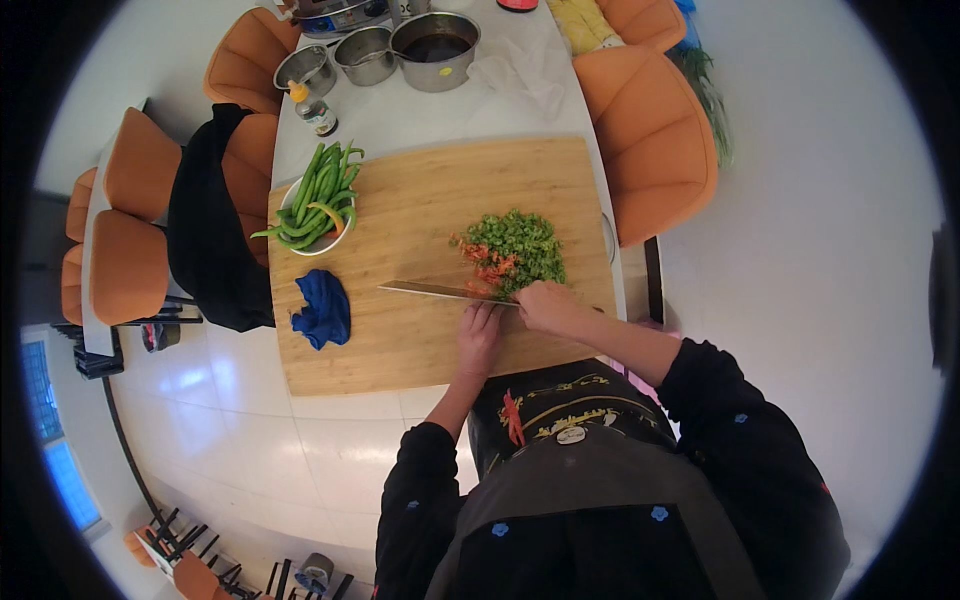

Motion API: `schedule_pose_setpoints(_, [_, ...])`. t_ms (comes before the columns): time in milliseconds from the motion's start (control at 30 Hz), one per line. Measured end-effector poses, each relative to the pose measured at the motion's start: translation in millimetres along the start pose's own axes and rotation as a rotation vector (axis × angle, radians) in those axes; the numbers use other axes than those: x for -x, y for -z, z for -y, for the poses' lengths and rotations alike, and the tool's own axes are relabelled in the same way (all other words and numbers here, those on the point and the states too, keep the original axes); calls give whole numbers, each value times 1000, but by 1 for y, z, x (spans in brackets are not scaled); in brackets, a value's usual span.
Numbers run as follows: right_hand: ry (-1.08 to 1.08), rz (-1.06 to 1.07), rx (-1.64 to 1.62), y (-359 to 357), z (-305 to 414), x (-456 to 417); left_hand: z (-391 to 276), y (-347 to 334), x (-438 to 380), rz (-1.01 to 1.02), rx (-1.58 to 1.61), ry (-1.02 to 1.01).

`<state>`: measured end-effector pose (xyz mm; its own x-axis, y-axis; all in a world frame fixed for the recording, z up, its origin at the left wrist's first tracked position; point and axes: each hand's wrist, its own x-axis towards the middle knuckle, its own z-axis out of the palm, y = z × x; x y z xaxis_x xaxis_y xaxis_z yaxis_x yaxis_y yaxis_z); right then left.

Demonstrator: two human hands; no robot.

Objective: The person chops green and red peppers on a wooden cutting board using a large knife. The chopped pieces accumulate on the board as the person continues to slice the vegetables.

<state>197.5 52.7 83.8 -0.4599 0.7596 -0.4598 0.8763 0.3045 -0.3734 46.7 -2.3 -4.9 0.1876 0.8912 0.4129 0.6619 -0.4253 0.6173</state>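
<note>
My right hand (551,306) grips a knife (424,289) by its handle end. The blade points left across the board, its tip towards the blue cloth. Bent fingers of my left hand (480,334) meet the near side of the blade; whether anything lies under them is hidden. Just beyond the knife spreads a pile of chopped green peppers (525,236), with chopped red pepper (486,264) along its left side. All of this rests on a large wooden cutting board (397,352).
A white bowl (328,246) of long green peppers (319,195) stands at the board's left, behind a crumpled blue cloth (322,309). Farther back are a yellow-capped bottle (315,109), several metal pots (435,71) and a thin plastic bag (517,79). Orange chairs (652,142) flank the table.
</note>
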Motion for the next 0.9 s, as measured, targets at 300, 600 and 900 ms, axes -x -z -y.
schedule_pose_setpoints(300, [-6,-30,-57,-3,-10,-4,-1,-4,-5,-57,0,-42])
schedule_pose_setpoints(600, [-15,-36,-71,-10,-13,-4,-3,-1,-3,-55,-10,-35])
schedule_pose_setpoints(900, [-35,112,-44,24,1,8,-4,-1,0,-88,8,16])
